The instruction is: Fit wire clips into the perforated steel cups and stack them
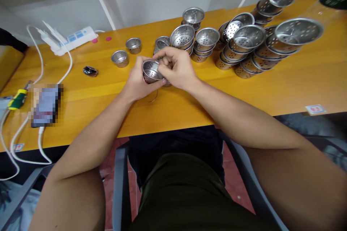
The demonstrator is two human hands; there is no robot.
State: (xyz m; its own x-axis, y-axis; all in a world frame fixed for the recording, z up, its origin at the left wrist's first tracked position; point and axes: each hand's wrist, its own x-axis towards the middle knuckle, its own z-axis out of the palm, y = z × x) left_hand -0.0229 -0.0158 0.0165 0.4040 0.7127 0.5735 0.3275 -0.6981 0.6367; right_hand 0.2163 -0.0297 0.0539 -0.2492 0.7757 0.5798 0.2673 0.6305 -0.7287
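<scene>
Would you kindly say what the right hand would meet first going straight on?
Most likely the metal cup held by the left hand: the right hand lies at its rim, though depth is unclear.

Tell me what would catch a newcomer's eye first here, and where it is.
Most likely the stacks of metal cups with holes, gleaming on the table to the right. Next, near the middle, the left hand holds one such cup while the right hand bends its fingers at the rim. Off to the left, a phone lies with a white cable at its end.
</scene>
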